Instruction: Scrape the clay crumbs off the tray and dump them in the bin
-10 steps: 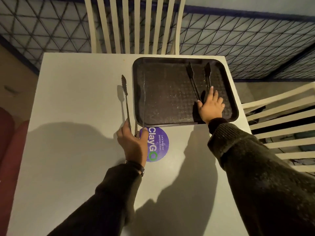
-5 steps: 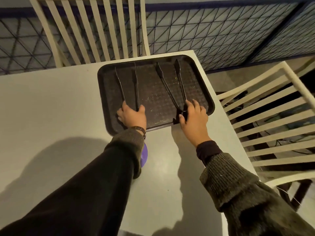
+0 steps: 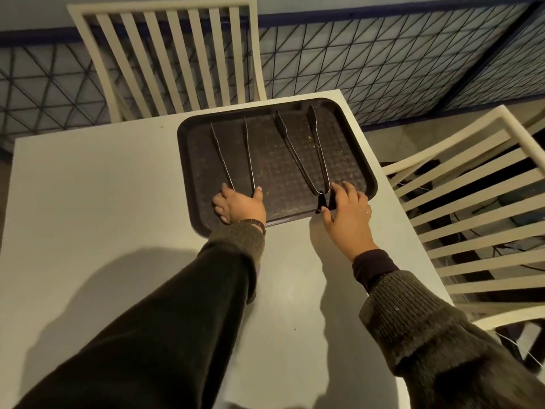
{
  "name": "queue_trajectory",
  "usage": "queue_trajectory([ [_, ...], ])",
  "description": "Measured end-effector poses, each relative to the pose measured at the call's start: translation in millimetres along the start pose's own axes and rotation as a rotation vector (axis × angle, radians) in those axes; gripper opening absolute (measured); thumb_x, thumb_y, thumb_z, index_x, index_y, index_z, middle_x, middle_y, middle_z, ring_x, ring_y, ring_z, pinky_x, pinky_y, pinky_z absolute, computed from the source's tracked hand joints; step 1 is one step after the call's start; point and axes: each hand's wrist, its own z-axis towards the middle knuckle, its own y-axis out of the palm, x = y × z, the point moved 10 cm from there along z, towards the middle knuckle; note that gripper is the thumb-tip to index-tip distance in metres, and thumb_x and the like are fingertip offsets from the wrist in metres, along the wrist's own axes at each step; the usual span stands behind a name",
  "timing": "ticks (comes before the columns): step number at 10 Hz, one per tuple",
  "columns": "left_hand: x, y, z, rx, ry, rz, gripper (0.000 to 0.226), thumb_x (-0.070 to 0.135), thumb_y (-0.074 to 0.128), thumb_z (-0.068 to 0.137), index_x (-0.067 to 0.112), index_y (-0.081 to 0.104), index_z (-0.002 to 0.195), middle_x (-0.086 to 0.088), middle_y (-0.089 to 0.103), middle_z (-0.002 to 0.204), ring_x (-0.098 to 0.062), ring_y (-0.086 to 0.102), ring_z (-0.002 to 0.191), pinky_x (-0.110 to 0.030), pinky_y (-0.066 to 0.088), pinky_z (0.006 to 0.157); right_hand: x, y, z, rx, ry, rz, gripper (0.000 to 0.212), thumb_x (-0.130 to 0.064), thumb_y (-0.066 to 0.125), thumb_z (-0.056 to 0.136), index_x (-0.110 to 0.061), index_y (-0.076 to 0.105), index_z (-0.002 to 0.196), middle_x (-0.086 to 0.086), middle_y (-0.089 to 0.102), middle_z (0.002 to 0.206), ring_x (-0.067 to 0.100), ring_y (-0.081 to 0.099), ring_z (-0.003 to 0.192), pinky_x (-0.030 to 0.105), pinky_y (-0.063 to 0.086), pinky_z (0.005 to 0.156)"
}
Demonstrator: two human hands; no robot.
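Observation:
A dark textured tray (image 3: 275, 169) lies at the far right corner of the white table (image 3: 88, 202), with pale clay crumbs (image 3: 306, 146) scattered over it. Two pairs of metal tongs rest on the tray, their arms spread and pointing away from me. My left hand (image 3: 240, 205) grips the near end of the left tongs (image 3: 248, 154) at the tray's front edge. My right hand (image 3: 348, 215) pinches the black hinge end of the right tongs (image 3: 298, 154) between thumb and fingers. No bin is in view.
One white slatted chair (image 3: 182, 60) stands behind the table and another (image 3: 477, 202) at its right side. A dark wire mesh fence (image 3: 368, 63) runs behind them. The tray sits close to the table's right edge. A purple sticker (image 3: 259, 270) peeks out under my left sleeve.
My left hand carried its tongs from the table onto the tray. My right hand slid back to the hinge end of the right tongs. The view has swung to the right.

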Motion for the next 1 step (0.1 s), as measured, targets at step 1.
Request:
queue_trajectory([
  [1,7.5,-22.2,1.1,-0.002,0.092,-0.049,0.064,0.038,0.058,0.087,0.015,0.033,0.141,-0.014,0.033,0.142,-0.030,0.038,0.127,-0.040,0.037,0.104,-6.7,-8.5,2.7,-0.013,-0.047,0.004,0.052,-0.024,0.054,0.090,-0.013,0.036,0.138,0.012,0.035,0.147,0.035,0.028,0.133,0.053,0.027,0.108],
])
